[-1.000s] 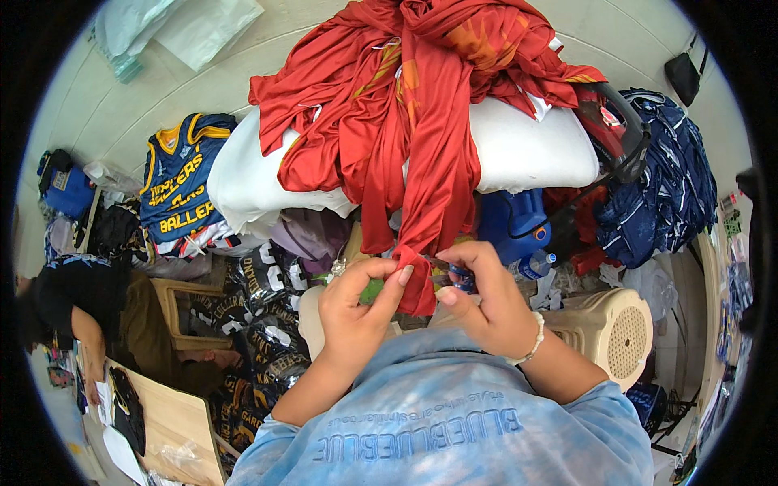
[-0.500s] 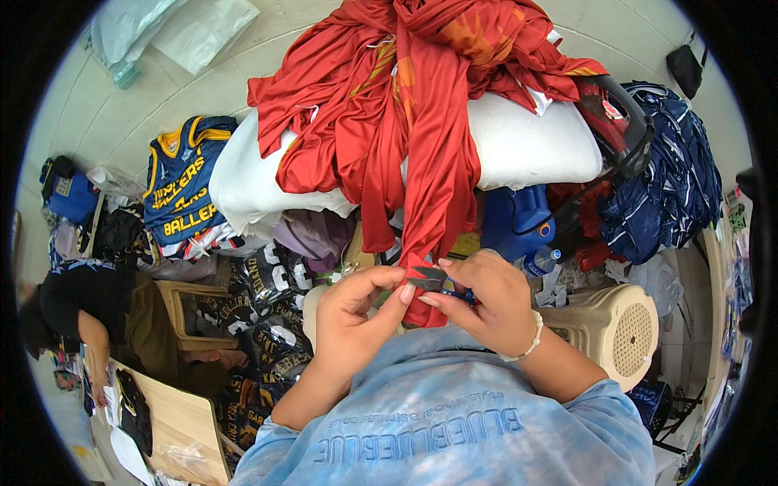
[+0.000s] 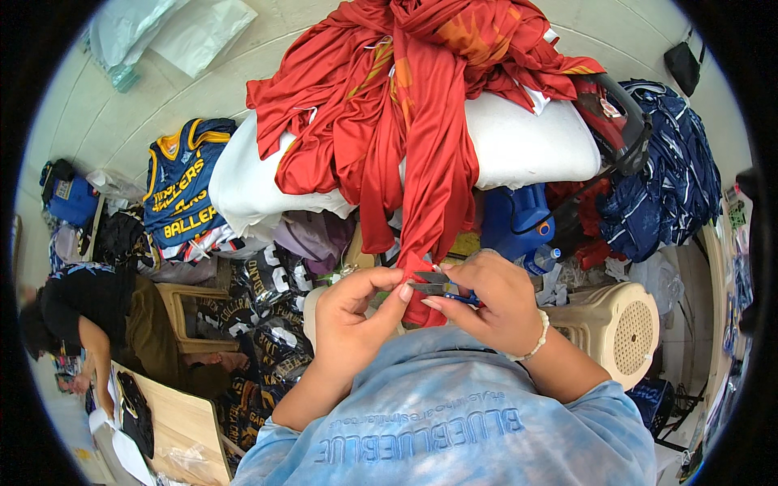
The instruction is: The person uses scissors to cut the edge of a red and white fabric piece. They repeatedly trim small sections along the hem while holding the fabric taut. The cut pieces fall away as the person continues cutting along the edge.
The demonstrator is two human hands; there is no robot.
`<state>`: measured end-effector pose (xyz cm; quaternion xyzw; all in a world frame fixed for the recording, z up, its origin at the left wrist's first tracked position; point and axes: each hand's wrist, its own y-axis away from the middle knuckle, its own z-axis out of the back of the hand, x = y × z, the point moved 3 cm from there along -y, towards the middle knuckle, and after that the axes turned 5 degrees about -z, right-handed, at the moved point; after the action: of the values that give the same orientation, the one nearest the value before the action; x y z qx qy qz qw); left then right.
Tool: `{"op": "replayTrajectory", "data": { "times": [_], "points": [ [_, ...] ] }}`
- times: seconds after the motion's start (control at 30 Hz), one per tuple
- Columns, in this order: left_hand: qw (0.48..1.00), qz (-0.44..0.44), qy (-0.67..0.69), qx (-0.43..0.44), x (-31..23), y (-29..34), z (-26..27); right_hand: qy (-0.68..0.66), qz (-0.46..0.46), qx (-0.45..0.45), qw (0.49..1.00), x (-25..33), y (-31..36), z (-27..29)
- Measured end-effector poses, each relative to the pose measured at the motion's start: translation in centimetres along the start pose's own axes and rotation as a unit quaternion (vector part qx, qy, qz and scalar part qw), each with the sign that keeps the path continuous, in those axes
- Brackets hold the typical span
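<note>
My left hand pinches the lower end of a red shiny garment between thumb and fingertips. In my right hand is a pair of small thread snips with dark blades and blue handles. The blades point left, parted slightly, right at the pinched red cloth and close to my left fingertips. The garment hangs toward me from a red heap that lies on a white padded board.
A clothes iron stands at the board's right end, beside piled navy garments. A beige plastic stool is near my right elbow. Navy-yellow jerseys lie left. At far left a person sits by a wooden board.
The snips' blades have turned and now show a gap between them at the cloth. My left hand stays nearly still. The person at left has moved a hand lower.
</note>
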<state>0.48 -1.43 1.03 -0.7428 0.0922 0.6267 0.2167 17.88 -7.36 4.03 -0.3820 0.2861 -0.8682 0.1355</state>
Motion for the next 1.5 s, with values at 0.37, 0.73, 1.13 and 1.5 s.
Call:
{"op": "replayTrajectory", "data": {
  "times": [0.37, 0.73, 1.13, 1.5],
  "points": [
    [0.996, -0.046, -0.075, 0.023, 0.0, -0.1, -0.1, 0.078, 0.064, -0.011, 0.995, 0.0, -0.1, -0.1],
    [0.984, 0.066, 0.155, 0.059, 2.3, 0.0, -0.4, -0.121, -0.162, 0.067, 0.977, -1.3, 0.6, -1.2],
    [0.988, 0.100, 0.101, -0.062, 4.5, 0.9, 5.6, -0.079, -0.192, 0.102, 0.973, -6.4, -12.1, 16.5],
    [0.983, 0.118, 0.064, -0.128, 5.9, 2.5, 7.7, -0.184, -0.236, -0.291, 0.909, -12.2, -2.2, 10.3]
  ]
}}
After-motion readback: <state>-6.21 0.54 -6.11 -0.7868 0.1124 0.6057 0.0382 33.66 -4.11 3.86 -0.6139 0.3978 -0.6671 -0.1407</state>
